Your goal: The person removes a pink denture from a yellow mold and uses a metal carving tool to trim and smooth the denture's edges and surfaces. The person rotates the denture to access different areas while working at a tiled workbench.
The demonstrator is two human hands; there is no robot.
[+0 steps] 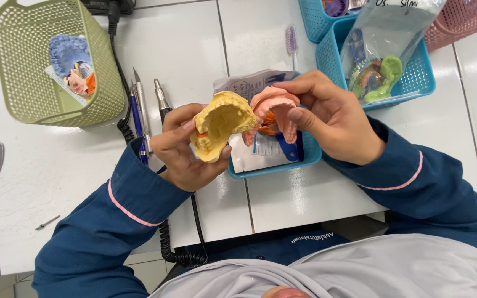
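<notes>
A grey garment (360, 270) is filling the lower frame. At centre, the left hand (186, 149) is gripping one yellow dental cast (222, 129); the right hand (332, 118) is pinching one pink cast (274, 107). Four baskets are sitting around: one green basket (103, 72), two blue, one pink.

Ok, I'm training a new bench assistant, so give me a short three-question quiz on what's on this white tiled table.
1. True or false: the left hand holds the yellow plaster dental cast.
2. Which basket lies beneath the pink plaster dental cast in the right hand? A) green plastic basket B) shallow blue plastic basket C) pink basket
3. Fill in: the blue pen and metal tools lie just ____ of the green basket in the picture.

Key: 1 true; 2 B; 3 right.
</notes>
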